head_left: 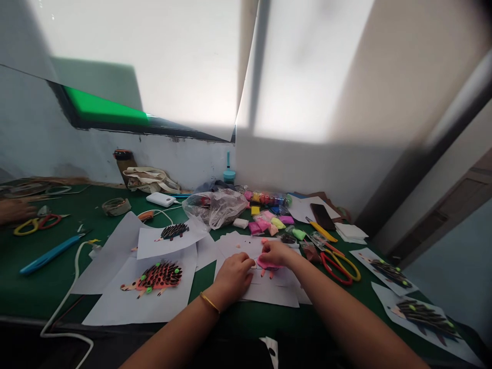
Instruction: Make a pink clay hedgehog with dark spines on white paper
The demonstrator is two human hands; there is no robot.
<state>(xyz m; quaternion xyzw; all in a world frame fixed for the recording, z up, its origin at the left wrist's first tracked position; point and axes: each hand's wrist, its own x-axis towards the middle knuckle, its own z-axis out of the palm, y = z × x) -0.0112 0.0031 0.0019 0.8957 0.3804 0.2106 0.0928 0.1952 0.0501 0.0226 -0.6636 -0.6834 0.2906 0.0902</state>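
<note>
A sheet of white paper (269, 295) lies before me, with a pink clay figure (271, 266) on it that has small peach feet. My right hand (277, 253) reaches in from the right, its fingers pinched together at the top of the pink clay. My left hand (235, 274), a yellow band at its wrist, rests on the paper just left of the figure. Its fingers are curled in, and what they hold, if anything, is hidden. A few tiny clay bits (238, 246) lie on the paper beyond my hands.
Finished clay hedgehog pictures lie left (159, 279) and right (426, 315). Bagged colored clay (265, 223), a plastic bag (217, 207), scissors (340, 265), a yellow cutter (322, 229) and a phone (323, 216) surround the paper. Another person's hand (17, 211) is at far left, near more scissors (37, 224).
</note>
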